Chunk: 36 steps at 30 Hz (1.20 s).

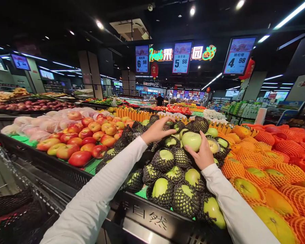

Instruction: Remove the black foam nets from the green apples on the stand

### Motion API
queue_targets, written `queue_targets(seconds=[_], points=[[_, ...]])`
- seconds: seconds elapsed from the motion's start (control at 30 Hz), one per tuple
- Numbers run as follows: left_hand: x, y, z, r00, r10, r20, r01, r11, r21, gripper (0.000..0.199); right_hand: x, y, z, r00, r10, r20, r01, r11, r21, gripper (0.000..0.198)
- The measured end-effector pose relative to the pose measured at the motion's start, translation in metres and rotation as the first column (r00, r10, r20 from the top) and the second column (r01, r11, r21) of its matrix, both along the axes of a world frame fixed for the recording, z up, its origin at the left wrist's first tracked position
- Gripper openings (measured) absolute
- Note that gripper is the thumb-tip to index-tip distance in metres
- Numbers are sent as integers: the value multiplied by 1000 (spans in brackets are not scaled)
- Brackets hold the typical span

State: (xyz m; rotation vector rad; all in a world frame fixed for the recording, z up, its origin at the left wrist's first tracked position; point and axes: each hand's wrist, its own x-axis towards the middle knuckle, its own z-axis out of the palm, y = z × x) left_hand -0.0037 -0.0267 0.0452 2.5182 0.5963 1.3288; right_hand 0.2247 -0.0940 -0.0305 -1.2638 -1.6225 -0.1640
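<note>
I have one green apple (191,140) secured in the right hand (204,154) — fingers and thumb around its near side, no net on it. It sits at the upper part of the pile, in front of the wearer; I can't tell whether its underside is fully clear of the fruit below. The left hand (158,130) has a wide grip with nothing in it that I can see, thumb and fingers spread above the pile, just apart from the held apple. So I judge the handling to be at an early point: a single fruit is in hold, while the netted apples (165,159) lie heaped in their black sleeves, and I see none set aside.

For room, the air above the heap looks open, and the price screens (182,57) hang well above both hands. Lower down it is tighter: red apples (87,132) border the pile on the left, oranges in nets (247,152) on the right, and an orange fence (127,114) runs behind. The front panel (147,222) makes the near edge, below the forearms — I'd judge the lowest apples there easy to knock. A shopping cart (12,200) stands at the lower left.
</note>
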Motion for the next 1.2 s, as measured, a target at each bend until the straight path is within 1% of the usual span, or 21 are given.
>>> queue_targets(seconds=[0.03,0.07,0.1,0.13,0.2,0.27,0.3,0.37,0.5,0.6,0.67,0.73,0.8,0.83,0.87,0.93,1.0,1.03,1.1,1.13,1.2], points=[[-14,7,3,992,100,82,-101,995,4,31,1,1,0,1000,-14,17,14,1000,18,94],[-28,15,5,969,204,139,-207,978,5,26,1,1,0,999,-25,32,24,999,31,93],[-43,23,5,939,305,162,-310,951,9,21,2,2,0,998,-29,49,27,999,37,92],[-56,30,4,905,398,153,-405,914,16,18,3,2,0,997,-27,70,24,999,34,90],[-79,41,0,834,549,62,-551,834,33,14,3,1,1,993,-24,117,23,1000,5,85],[-94,47,-5,770,635,-61,-633,773,45,14,3,-1,2,987,-36,157,40,999,-25,79],[-98,49,-8,745,656,-120,-655,754,48,14,4,-3,3,984,-51,169,55,998,-23,76],[-99,51,-12,718,660,-220,-665,744,63,15,4,-5,5,977,-92,191,89,996,20,72],[-89,52,-17,739,595,-316,-603,793,84,18,7,-6,6,944,-223,243,193,971,139,70],[-86,52,-17,751,542,-378,-563,824,63,19,10,-4,4,910,-321,264,286,945,161,73],[-87,50,-16,779,454,-433,-488,872,37,21,12,-2,2,892,-360,274,327,932,159,74],[-88,47,-15,805,327,-495,-380,925,-7,23,13,-1,0,878,-369,305,332,928,169,71],[-84,42,-15,804,223,-551,-295,954,-45,22,13,-1,-1,868,-362,339,315,930,188,65],[-81,40,-15,795,204,-571,-278,960,-44,20,13,-1,-1,867,-356,348,306,932,193,63],[-76,38,-16,782,216,-585,-282,959,-22,19,13,-1,-1,869,-348,352,297,935,193,63],[-64,35,-21,738,316,-596,-342,937,74,19,12,-1,-1,880,-324,348,276,944,180,65],[-50,35,-28,654,437,-618,-428,887,175,27,12,-1,-1,890,-300,343,258,952,163,70],[-44,36,-32,600,473,-646,-457,865,209,34,12,-1,-1,894,-292,340,254,955,154,73],[-35,39,-40,500,484,-718,-468,849,246,45,12,-1,-1,898,-288,333,255,957,139,75],[-32,40,-43,466,480,-743,-463,848,257,44,12,0,-1,899,-289,330,258,957,133,75],[-31,43,-46,444,481,-756,-453,848,274,35,13,0,-1,902,-289,322,262,957,125,74]])
